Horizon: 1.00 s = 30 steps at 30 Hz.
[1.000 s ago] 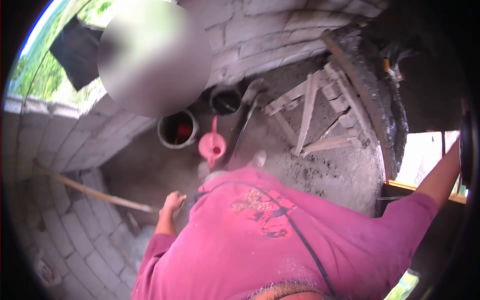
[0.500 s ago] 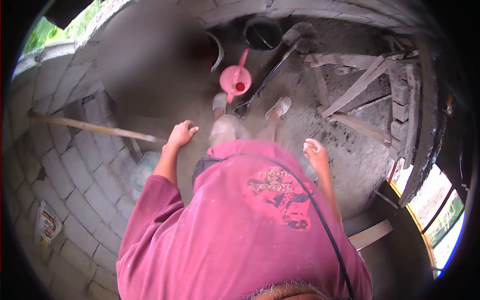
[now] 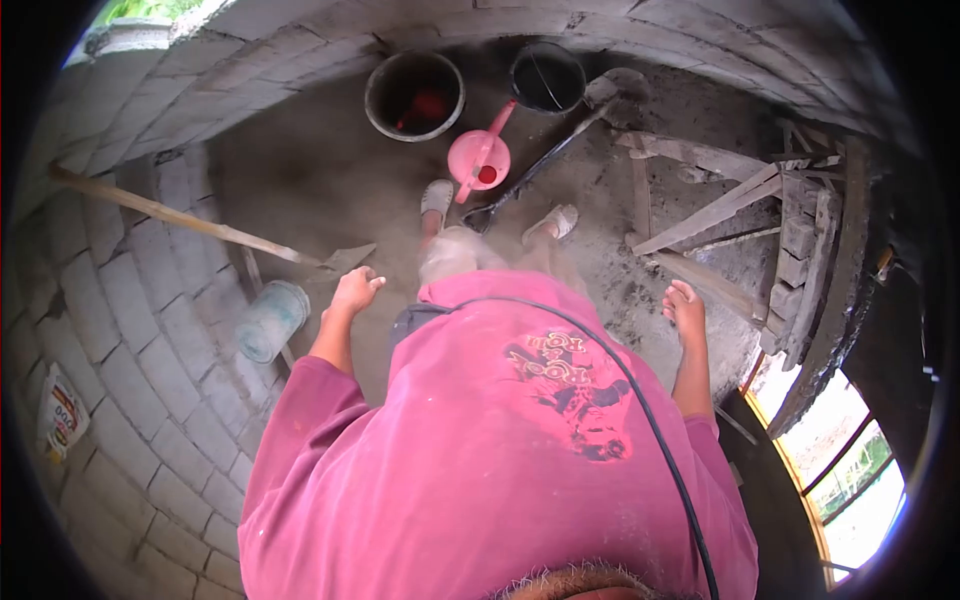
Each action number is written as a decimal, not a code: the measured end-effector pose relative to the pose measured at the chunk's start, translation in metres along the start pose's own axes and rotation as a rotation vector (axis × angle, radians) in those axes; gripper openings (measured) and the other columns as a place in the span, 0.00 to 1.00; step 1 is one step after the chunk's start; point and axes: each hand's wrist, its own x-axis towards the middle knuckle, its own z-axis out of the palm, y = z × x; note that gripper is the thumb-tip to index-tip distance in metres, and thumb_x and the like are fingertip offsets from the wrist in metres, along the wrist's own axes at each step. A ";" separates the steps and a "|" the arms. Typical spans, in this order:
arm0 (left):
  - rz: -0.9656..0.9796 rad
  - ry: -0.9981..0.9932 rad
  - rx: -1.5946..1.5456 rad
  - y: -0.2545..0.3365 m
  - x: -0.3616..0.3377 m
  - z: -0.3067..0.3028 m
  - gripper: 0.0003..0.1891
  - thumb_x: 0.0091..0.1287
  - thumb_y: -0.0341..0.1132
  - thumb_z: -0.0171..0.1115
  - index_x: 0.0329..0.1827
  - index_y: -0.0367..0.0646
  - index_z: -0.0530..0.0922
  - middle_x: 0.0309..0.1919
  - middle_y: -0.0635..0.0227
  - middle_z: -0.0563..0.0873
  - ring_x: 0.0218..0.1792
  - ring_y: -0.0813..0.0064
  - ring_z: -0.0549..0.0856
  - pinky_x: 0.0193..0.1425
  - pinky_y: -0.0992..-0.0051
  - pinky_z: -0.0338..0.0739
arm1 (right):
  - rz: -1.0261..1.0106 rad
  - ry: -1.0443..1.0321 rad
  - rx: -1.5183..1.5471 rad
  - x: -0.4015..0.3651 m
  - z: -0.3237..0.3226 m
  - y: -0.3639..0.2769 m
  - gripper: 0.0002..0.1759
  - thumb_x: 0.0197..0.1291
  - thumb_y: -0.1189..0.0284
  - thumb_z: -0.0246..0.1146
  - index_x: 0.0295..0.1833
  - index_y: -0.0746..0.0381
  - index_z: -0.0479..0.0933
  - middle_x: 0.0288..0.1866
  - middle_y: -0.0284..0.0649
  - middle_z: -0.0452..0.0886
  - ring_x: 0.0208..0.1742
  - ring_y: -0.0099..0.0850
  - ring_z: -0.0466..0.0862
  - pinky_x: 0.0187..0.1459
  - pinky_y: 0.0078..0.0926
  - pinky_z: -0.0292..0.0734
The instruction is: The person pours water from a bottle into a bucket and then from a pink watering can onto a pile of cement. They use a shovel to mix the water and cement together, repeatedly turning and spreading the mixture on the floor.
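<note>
My left hand (image 3: 358, 290) hangs beside my body, fingers loosely bent and thumb apart, with nothing in it. Just above it in view is the metal blade (image 3: 347, 259) of a long wooden-handled tool (image 3: 190, 214). On the other side, my right hand (image 3: 684, 304) hangs in the air, its fingers half curled and holding nothing. It is nearest to a rough wooden frame (image 3: 715, 268). Ahead of my feet a pink watering can (image 3: 463, 158) stands on the floor. A shovel (image 3: 545, 158) lies just right of it, its handle end near my feet.
A wide bucket (image 3: 373, 112) with something red inside stands near the far block wall (image 3: 300, 75), beside a black bucket (image 3: 583, 82). A cloudy plastic pail (image 3: 275, 320) is by the left wall. A black cable (image 3: 640, 405) runs down over my shirt. Light enters through an opening (image 3: 850, 450) at right.
The large blurred dark shape at upper left is gone, and the wide bucket and tool blade now show. My right hand has swung outward to the right; my left hand has barely moved.
</note>
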 end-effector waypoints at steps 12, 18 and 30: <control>-0.036 -0.057 -0.028 -0.038 -0.009 0.028 0.24 0.69 0.49 0.67 0.58 0.37 0.83 0.55 0.45 0.87 0.60 0.47 0.84 0.65 0.57 0.78 | 0.064 -0.136 -0.127 0.002 0.041 0.018 0.25 0.69 0.65 0.65 0.67 0.63 0.77 0.51 0.37 0.86 0.47 0.26 0.86 0.47 0.29 0.83; -0.067 -0.021 0.041 -0.049 -0.013 0.002 0.24 0.68 0.50 0.68 0.57 0.39 0.84 0.55 0.46 0.87 0.60 0.47 0.85 0.65 0.57 0.78 | 0.113 -0.158 -0.129 0.003 0.055 0.040 0.24 0.69 0.65 0.65 0.67 0.63 0.77 0.51 0.37 0.86 0.46 0.26 0.86 0.45 0.28 0.83; -0.006 -0.007 0.171 -0.007 -0.005 -0.019 0.24 0.67 0.52 0.69 0.55 0.40 0.85 0.51 0.46 0.88 0.57 0.46 0.86 0.62 0.57 0.79 | 0.093 -0.084 0.058 0.005 0.037 0.077 0.26 0.67 0.65 0.66 0.67 0.66 0.76 0.54 0.41 0.86 0.47 0.28 0.86 0.46 0.28 0.82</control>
